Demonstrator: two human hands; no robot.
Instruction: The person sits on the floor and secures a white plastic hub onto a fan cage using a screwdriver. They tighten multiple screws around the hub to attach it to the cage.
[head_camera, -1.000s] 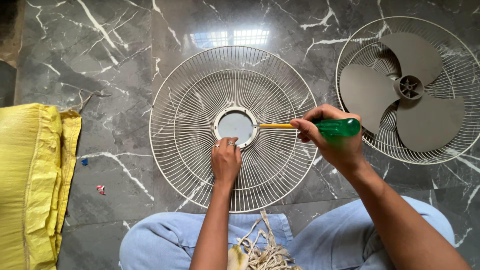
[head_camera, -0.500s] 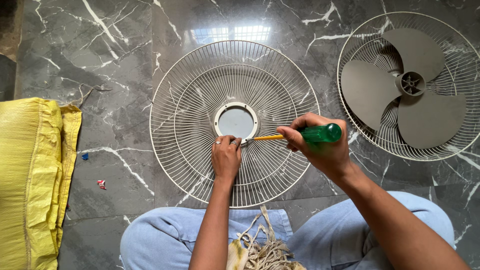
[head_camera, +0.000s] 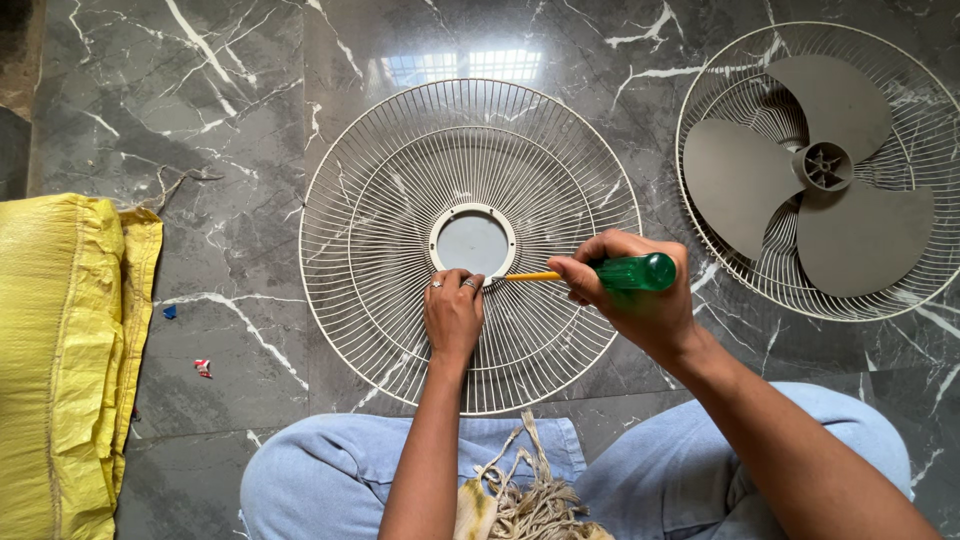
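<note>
A round white wire fan guard (head_camera: 380, 170) lies flat on the dark marble floor, with a grey disc (head_camera: 471, 242) at its centre. My left hand (head_camera: 452, 315) rests on the wires at the disc's lower edge, fingers curled, rings on two fingers. My right hand (head_camera: 635, 295) grips a screwdriver (head_camera: 600, 272) with a green handle and a yellow shaft. Its tip points left and meets the disc's lower right rim, close to my left fingertips.
A second wire guard (head_camera: 900, 280) holding a grey three-blade fan propeller (head_camera: 810, 175) lies at the right. A yellow woven sack (head_camera: 60, 360) lies at the left, small scraps (head_camera: 203, 368) beside it. My legs in light blue trousers (head_camera: 330, 470) and some frayed rope (head_camera: 525, 500) fill the bottom.
My right hand has brought the screwdriver down and left, from the disc's right side to its lower right rim. My left hand stays at the disc's lower edge.
</note>
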